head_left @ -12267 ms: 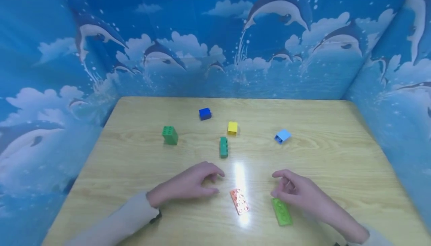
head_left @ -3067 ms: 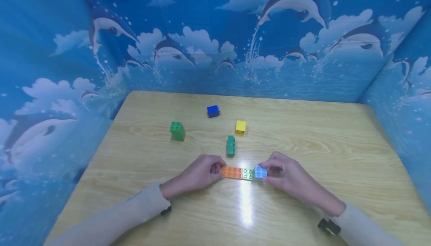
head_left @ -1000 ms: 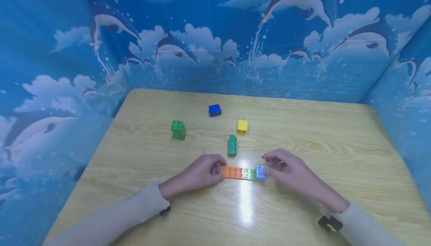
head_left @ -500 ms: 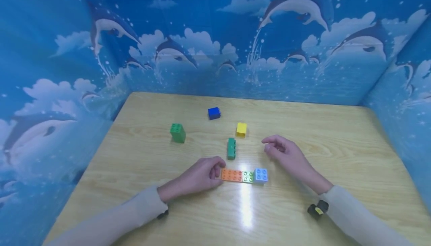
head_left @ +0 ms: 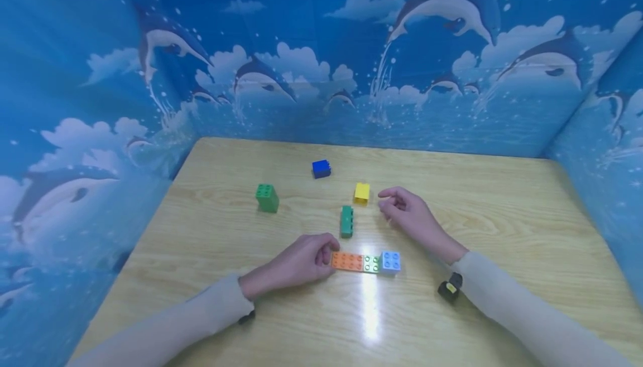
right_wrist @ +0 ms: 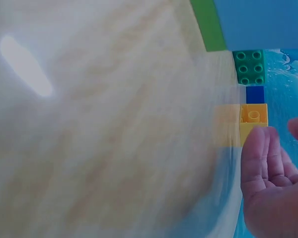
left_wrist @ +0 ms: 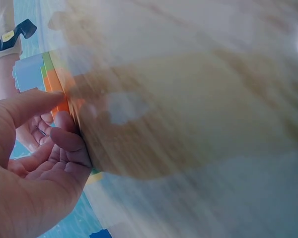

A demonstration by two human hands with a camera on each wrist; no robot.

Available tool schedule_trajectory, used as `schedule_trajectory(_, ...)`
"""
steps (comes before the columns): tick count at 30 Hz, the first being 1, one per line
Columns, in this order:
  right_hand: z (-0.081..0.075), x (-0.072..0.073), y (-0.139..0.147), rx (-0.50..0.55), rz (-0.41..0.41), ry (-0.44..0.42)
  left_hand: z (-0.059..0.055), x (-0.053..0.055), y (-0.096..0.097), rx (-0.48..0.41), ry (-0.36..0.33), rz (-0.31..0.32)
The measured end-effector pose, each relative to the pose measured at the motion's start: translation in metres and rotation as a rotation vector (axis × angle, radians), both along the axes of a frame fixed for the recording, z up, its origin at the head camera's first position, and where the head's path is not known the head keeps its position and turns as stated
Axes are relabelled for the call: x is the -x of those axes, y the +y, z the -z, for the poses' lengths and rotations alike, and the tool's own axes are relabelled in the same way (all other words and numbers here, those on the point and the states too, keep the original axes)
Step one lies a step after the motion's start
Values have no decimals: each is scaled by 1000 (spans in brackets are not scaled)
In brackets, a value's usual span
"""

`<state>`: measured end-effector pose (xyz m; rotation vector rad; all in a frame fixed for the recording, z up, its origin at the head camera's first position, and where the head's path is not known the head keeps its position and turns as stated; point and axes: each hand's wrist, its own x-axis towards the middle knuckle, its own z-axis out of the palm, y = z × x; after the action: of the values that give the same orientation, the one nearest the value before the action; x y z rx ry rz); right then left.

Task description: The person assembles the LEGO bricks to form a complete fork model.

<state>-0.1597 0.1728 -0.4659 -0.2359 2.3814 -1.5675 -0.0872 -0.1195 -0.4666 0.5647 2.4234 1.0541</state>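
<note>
In the head view, my left hand (head_left: 300,262) pinches the left end of a flat orange building brick (head_left: 346,261) between thumb and fingers. Against its right end lies a flat light-green brick (head_left: 372,264), and a light-blue brick (head_left: 390,261) sits on that one's far right part. My right hand (head_left: 412,216), holding nothing, hovers just right of a yellow brick (head_left: 361,193), fingers loosely bent and thumb apart from them. The right wrist view shows the yellow brick (right_wrist: 253,115) beyond the fingertips (right_wrist: 260,136), with its hollow underside towards me.
A dark-green brick (head_left: 346,222) lies on its side in front of the yellow one. Farther left stands a tall green brick (head_left: 267,198); a dark-blue brick (head_left: 321,169) lies at the back. Dolphin-printed curtains (head_left: 321,99) border the wooden table (head_left: 211,188).
The light-blue brick came from the right side onto the light-green brick, which now meets the orange one end to end. My right hand then let go and moved back-left towards the yellow brick.
</note>
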Motion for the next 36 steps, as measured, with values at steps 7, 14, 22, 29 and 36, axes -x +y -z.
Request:
schedule_trajectory(7, -3, 14, -11, -5, -10, -11, -1, -1, 0, 11, -15, -17)
schedule_trajectory(14, -1, 24, -18, -37, -3, -47, 0, 0, 1, -1, -11, -20)
schedule_trajectory(22, 2, 28, -25, -60, 12, -72, 2, -1, 0, -20, 12, -12)
schedule_trajectory(29, -1, 31, -25, -108, -15, -97, 3, -2, 1, -33, -4, -9)
schedule_trajectory(36, 0, 37, -28, -117, -63, -127, 3, -1, 0, -34, 0, -8)
